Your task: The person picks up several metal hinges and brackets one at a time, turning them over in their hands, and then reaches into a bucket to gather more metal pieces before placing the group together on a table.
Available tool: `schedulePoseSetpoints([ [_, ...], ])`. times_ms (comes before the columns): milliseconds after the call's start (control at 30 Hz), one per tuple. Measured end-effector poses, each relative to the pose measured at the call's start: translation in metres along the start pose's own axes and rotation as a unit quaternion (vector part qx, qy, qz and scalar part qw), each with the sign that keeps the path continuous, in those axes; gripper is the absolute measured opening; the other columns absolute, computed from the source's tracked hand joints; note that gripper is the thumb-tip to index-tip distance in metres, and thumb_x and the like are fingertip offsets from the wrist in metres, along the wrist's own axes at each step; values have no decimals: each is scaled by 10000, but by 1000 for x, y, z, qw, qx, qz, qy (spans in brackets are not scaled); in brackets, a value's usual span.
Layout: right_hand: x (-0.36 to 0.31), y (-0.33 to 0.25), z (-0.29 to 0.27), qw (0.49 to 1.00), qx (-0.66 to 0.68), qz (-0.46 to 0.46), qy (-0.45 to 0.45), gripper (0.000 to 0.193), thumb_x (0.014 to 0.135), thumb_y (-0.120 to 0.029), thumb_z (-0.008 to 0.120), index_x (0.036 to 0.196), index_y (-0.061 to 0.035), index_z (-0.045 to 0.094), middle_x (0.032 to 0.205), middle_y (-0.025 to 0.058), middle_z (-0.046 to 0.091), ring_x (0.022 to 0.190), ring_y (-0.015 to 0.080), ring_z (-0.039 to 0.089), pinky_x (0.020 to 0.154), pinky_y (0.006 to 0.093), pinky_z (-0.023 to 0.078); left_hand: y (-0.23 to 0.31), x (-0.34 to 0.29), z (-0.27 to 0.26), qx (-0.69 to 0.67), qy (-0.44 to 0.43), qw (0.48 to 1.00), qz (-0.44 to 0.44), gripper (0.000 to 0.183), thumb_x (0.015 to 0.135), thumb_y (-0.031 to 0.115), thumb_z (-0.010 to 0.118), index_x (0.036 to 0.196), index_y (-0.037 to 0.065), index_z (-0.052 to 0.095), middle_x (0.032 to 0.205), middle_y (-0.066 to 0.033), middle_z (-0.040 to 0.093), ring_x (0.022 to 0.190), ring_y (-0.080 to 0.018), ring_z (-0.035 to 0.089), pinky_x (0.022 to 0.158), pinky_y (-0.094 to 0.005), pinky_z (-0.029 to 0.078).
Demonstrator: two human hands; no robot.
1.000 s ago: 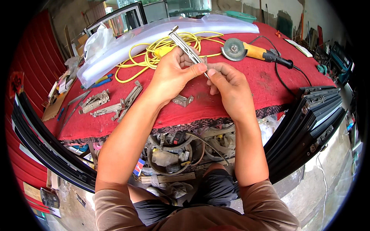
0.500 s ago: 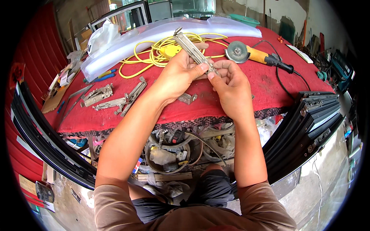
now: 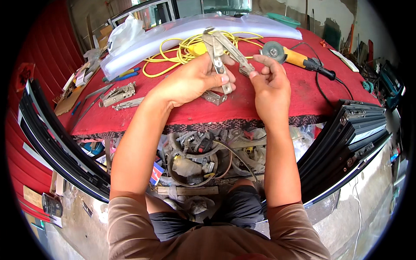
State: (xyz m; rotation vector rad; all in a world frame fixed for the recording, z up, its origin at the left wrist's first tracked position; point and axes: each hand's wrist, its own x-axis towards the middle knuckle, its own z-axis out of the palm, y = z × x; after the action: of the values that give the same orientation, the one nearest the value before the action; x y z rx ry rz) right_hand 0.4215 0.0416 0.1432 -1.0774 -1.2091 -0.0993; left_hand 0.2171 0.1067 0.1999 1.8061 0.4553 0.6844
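Observation:
A metal window hinge (image 3: pixel 220 65) is spread into a V above the red table, its two arms joined at the top. My left hand (image 3: pixel 195 80) is closed on the near arm, thumb in front and fingers behind. My right hand (image 3: pixel 272 82) pinches the free end of the other arm at its thumb, with the forefinger stretched out past it. Beneath my left hand lies another hinge piece (image 3: pixel 214 98), partly covered. More folded hinges (image 3: pixel 118 94) rest on the cloth to the left.
Behind my hands lie a coiled yellow cable (image 3: pixel 173 58) and a roll of clear plastic (image 3: pixel 203 32). An angle grinder (image 3: pixel 299 60) lies at the right. Black frame profiles (image 3: pixel 342 147) lean at both sides of the red-covered table (image 3: pixel 173 119). Tubs of scrap (image 3: pixel 190 167) stand underneath.
The hinge has been unfolded from a closed strip into an open V. My right hand has moved right and up, away from my left. The view has shifted slightly.

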Motion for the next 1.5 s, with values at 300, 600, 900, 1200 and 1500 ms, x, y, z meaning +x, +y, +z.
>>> schedulePoseSetpoints([
  [300, 2, -6, -6, 992, -83, -4, -94, 288, 995, -144, 669, 1259, -32, 690, 1084, 169, 667, 907, 287, 654, 902, 401, 532, -12, -35, -18, -83, 171, 980, 55, 335, 1039, -1, 561, 1371, -20, 531, 1038, -69, 677, 898, -182, 689, 991, -382, 600],
  [600, -3, -18, -7, 925, -79, -107, -356, 406, 966, -370, 718, 1193, -34, 730, 1095, 166, 712, 1068, 363, 667, 935, 449, 516, -19, -112, -47, -126, 393, 861, 297, 210, 1094, 61, 508, 1294, -1, 503, 1016, -77, 635, 905, -209, 690, 1056, -543, 566],
  [900, -10, -29, 12, 921, -137, -90, -353, 208, 881, -218, 776, 1024, -68, 789, 1020, 137, 666, 1031, 343, 643, 913, 450, 511, -45, -106, -30, -61, 463, 854, 228, 304, 1102, 83, 518, 1387, -15, 479, 1024, -73, 648, 861, -188, 713, 994, -505, 606],
  [1200, -16, -27, 7, 949, -109, -97, -279, 179, 838, -63, 777, 1010, -52, 726, 982, 135, 654, 1040, 354, 626, 927, 456, 507, -42, -105, -24, -17, 491, 861, 132, 322, 1112, 105, 498, 1391, -55, 486, 1026, -67, 642, 855, -157, 704, 973, -442, 623],
  [1500, -12, -34, 3, 931, -68, -63, -353, 192, 840, -27, 753, 1010, -61, 670, 956, 129, 689, 985, 344, 608, 881, 445, 490, -38, -103, -21, 11, 472, 875, 106, 346, 1107, 146, 524, 1397, -39, 493, 1029, -56, 658, 861, -144, 707, 909, -374, 626],
])
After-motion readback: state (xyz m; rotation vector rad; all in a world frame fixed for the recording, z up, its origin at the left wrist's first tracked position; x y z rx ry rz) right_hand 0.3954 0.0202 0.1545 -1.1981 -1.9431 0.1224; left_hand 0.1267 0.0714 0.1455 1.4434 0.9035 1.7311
